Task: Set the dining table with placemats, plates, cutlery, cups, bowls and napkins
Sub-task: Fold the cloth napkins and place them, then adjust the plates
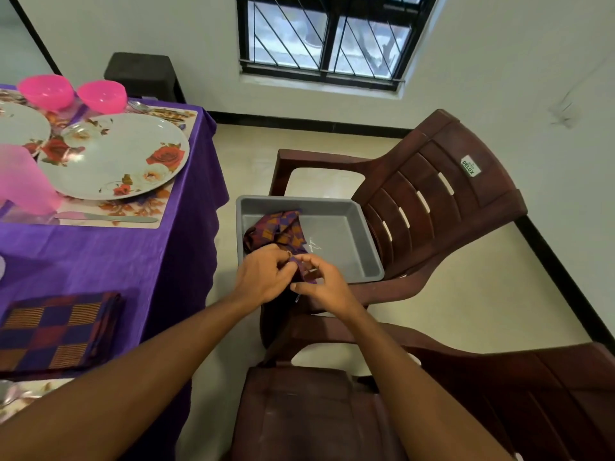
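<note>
Gripped a checked napkin (283, 227) with both hands over the near edge of a grey tray (336, 247). Curled the left hand (263, 277) round the cloth from the left; pinched a corner between thumb and fingers of the right hand (324, 284), close against the left. Saw the rest of the cloth crumpled inside the tray, on the seat of a brown chair (432, 194). Saw a second napkin (56, 331), folded flat, on the purple tablecloth (116, 261) near the table's corner. Farther along, noted a flowered plate (113, 154) on a placemat (143, 207), a knife (106, 218) just beside the plate's near rim, pink bowls (101, 94) beyond it, and a pink cup (20, 181) at the left edge. Stood over a nearer chair (316, 410) below the hands.
</note>
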Motion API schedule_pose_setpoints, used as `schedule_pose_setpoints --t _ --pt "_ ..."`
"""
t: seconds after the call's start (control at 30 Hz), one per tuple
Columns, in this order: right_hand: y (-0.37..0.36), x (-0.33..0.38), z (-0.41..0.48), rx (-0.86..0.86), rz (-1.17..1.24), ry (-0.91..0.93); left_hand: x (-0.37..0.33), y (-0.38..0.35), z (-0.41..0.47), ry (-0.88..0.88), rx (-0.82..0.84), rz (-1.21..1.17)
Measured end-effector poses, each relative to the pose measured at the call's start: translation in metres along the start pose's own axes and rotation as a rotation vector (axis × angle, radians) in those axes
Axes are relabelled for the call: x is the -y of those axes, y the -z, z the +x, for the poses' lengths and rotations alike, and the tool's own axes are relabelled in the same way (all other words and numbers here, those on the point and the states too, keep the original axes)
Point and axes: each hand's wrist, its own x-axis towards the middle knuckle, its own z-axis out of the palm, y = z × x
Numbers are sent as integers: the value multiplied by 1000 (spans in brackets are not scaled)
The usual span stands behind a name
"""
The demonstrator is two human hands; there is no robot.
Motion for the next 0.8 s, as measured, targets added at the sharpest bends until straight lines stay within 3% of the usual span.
schedule_pose_setpoints --t 0.17,0.33,0.43,0.67,0.8 --pt "-10 11 -7 -273 -184 54 -15 25 2 -233 -48 248" --pt "14 42 -18 -316 -520 374 -23 52 4 -297 -117 312" --pt "27 43 -19 -418 -534 396 -29 59 -1 -368 -72 401" --pt "63 22 -37 -607 -484 156 -8 72 -24 -268 -51 418" --pt "45 8 -50 -826 -300 -197 -17 61 -44 -248 27 347"
